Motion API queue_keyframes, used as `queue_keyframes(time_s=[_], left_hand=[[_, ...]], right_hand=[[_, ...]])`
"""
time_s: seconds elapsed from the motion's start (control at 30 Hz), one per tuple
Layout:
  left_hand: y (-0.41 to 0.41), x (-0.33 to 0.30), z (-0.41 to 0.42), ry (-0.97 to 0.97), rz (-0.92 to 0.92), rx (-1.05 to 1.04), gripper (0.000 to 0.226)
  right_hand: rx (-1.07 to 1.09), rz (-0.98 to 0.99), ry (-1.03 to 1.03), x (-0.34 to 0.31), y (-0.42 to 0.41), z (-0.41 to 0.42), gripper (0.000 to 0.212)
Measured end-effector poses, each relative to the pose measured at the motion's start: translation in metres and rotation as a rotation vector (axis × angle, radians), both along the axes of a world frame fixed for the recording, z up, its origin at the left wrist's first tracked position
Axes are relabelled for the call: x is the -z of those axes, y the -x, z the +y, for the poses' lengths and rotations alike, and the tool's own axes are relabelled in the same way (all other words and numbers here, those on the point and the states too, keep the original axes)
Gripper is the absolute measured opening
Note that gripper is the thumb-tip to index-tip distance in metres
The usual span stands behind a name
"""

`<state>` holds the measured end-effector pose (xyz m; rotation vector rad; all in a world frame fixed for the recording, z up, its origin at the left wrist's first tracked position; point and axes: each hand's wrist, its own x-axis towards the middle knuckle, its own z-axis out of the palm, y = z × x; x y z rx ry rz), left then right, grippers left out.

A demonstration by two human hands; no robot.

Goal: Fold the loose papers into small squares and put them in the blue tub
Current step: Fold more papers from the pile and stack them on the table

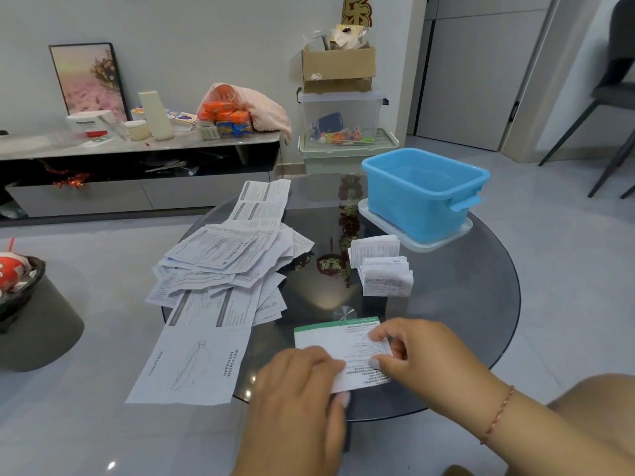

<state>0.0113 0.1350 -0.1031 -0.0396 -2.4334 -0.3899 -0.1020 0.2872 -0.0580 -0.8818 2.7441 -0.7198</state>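
A white printed paper with a green top edge point(335, 341) lies on the round dark glass table point(474, 304) near its front edge. My left hand point(302, 389) holds its near left corner, fingers on top and thumb at the edge. My right hand point(426, 355) pinches the paper's right side with curled fingers. A pile of loose printed papers point(223, 266) spreads over the table's left side, and a long instruction sheet point(196, 359) hangs over the rim. Several folded paper squares point(385, 269) stand in the middle right. The blue tub point(422, 197) sits at the back right, its inside looking bare.
The tub rests on a clear plastic lid point(457, 235). A low grey stool with a black bag point(31, 304) is at the left. A TV bench point(137, 166) and stacked storage boxes point(343, 125) line the wall. Chair legs point(604, 159) stand at the far right.
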Motion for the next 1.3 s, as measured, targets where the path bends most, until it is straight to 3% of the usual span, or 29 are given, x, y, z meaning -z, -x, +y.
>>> queue_keyframes(time_s=[0.1, 0.17, 0.23, 0.3, 0.5, 0.73, 0.8, 1.0, 1.23, 1.3], left_hand=[[-0.001, 0.008, 0.009, 0.078, -0.062, 0.034, 0.050], [-0.001, 0.013, 0.007, 0.136, -0.101, 0.061, 0.060], [0.000, 0.014, 0.002, 0.212, -0.112, 0.100, 0.061], [0.000, 0.013, -0.001, 0.253, -0.099, 0.142, 0.054], [0.003, 0.016, -0.008, 0.133, 0.017, 0.269, 0.015], [-0.007, 0.004, -0.026, -0.018, -0.069, 0.128, 0.022], [-0.009, 0.004, -0.026, -0.061, -0.101, 0.086, 0.020], [-0.009, 0.002, -0.019, -0.247, -0.205, -0.119, 0.009], [0.001, -0.009, -0.012, -0.374, -0.251, -0.222, 0.035], [0.002, -0.012, -0.011, -0.383, -0.284, -0.266, 0.033]], right_hand=[[-0.033, -0.065, -0.028, -0.002, -0.006, 0.002, 0.039], [-0.065, -0.118, -0.051, -0.009, -0.014, 0.005, 0.029], [-0.068, -0.067, -0.061, -0.018, -0.018, 0.008, 0.011], [-0.089, 0.039, -0.005, -0.021, -0.015, 0.008, 0.008], [-0.438, -0.023, 0.114, -0.009, 0.002, 0.006, 0.037], [-0.592, 0.051, 0.073, -0.011, 0.004, 0.014, 0.057], [-0.569, 0.050, 0.055, -0.006, 0.005, 0.013, 0.055], [-0.304, 0.005, 0.201, 0.003, 0.002, 0.003, 0.009], [-0.089, -0.068, 0.270, 0.011, -0.002, -0.010, 0.031], [-0.055, -0.086, 0.262, 0.012, -0.003, -0.011, 0.036]])
